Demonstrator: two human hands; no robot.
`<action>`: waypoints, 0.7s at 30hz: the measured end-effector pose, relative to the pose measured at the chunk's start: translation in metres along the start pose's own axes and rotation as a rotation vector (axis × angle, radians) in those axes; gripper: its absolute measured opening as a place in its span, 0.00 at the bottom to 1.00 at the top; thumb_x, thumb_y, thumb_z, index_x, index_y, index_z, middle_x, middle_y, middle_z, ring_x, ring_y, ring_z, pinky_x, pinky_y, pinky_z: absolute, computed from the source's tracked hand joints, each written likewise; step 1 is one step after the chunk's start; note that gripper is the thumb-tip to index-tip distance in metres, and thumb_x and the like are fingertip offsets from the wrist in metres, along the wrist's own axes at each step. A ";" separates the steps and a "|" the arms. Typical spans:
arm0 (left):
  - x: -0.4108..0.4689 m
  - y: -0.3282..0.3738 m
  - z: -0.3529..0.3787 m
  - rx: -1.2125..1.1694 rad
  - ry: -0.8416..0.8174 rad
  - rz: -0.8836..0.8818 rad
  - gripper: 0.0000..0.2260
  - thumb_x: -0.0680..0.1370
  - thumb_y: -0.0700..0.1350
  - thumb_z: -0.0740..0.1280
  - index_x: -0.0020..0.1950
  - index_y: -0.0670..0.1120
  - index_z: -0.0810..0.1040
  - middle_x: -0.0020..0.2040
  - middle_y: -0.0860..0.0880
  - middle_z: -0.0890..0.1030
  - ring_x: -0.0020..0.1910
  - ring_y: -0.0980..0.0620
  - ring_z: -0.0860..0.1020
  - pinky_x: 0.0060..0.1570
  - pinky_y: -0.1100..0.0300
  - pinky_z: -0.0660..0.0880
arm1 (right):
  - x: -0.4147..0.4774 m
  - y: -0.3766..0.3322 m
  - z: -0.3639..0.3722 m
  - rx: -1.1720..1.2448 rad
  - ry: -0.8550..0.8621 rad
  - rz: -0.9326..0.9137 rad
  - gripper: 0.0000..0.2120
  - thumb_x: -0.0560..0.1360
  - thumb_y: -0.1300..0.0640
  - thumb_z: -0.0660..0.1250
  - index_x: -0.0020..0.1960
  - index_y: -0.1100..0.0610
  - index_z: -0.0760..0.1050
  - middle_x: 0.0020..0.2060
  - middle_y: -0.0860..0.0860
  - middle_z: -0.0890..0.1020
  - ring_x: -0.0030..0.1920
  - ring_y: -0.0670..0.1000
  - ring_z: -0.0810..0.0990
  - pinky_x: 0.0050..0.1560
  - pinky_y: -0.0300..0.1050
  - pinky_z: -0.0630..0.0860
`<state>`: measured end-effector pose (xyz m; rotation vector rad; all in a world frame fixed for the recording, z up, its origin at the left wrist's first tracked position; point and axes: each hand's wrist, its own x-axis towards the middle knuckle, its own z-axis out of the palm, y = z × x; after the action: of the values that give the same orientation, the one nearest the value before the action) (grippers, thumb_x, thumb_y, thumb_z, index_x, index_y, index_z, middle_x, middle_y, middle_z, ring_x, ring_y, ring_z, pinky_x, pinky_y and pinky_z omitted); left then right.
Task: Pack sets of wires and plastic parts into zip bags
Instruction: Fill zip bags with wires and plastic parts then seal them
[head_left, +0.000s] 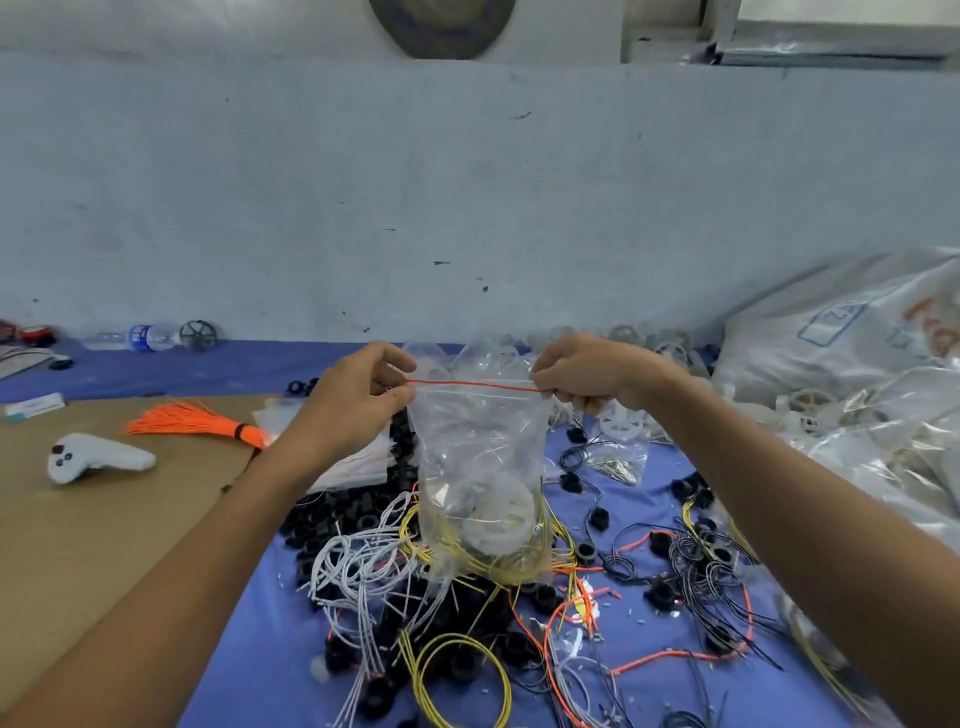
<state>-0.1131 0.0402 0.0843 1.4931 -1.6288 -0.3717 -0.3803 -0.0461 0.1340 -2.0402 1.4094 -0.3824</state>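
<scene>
Left grip (358, 395): thumb and fingers pinched together on the left end of the zip bag's top edge.
Right grip (587, 379): fingers curled, pinching the right end of the same edge.
Zip bag (478, 467): one, clear, hanging upright between the two grips, its bottom touching the wire heap on the tabletop (270, 623).
Red zip line (472, 385): one, stretched taut and level from grip to grip.
Bag contents: one white plastic wheel (498, 525) low inside, with coiled yellow wires (493, 569) around the base; the wire count cannot be told.
Loose white wires (358, 561): a tangle just left of the bag, too many to count.
Black plastic rings (353, 514): a pile below the left grip, uncounted.
Orange wire bundle (192, 423): one, on the cardboard sheet (104, 530), well left of the bag.
White controller (98, 460): one, on the cardboard.
Water bottle (140, 338): one, lying by the wall.
White sack (841, 327): one, far right.
</scene>
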 end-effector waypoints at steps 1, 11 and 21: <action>-0.001 -0.001 -0.001 -0.010 0.012 -0.006 0.09 0.76 0.45 0.73 0.49 0.58 0.77 0.45 0.55 0.82 0.42 0.59 0.80 0.44 0.61 0.75 | 0.000 -0.001 0.000 -0.005 -0.004 -0.002 0.08 0.74 0.60 0.63 0.47 0.63 0.79 0.31 0.53 0.74 0.27 0.50 0.69 0.23 0.38 0.69; -0.012 0.001 0.005 -0.107 0.075 0.060 0.14 0.74 0.46 0.73 0.51 0.62 0.74 0.41 0.56 0.83 0.27 0.59 0.68 0.32 0.64 0.70 | -0.011 -0.035 0.012 -0.018 0.106 -0.423 0.09 0.74 0.44 0.69 0.52 0.45 0.80 0.48 0.42 0.83 0.49 0.42 0.79 0.50 0.41 0.75; -0.022 0.006 0.005 -0.177 0.065 0.109 0.14 0.75 0.45 0.74 0.50 0.62 0.74 0.42 0.53 0.84 0.29 0.57 0.68 0.33 0.65 0.71 | -0.010 -0.062 0.051 -0.278 -0.013 -0.527 0.04 0.74 0.50 0.70 0.42 0.48 0.78 0.35 0.43 0.79 0.35 0.42 0.75 0.37 0.37 0.68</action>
<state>-0.1231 0.0597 0.0769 1.2657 -1.5758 -0.3921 -0.3103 -0.0062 0.1354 -2.6347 0.9365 -0.4040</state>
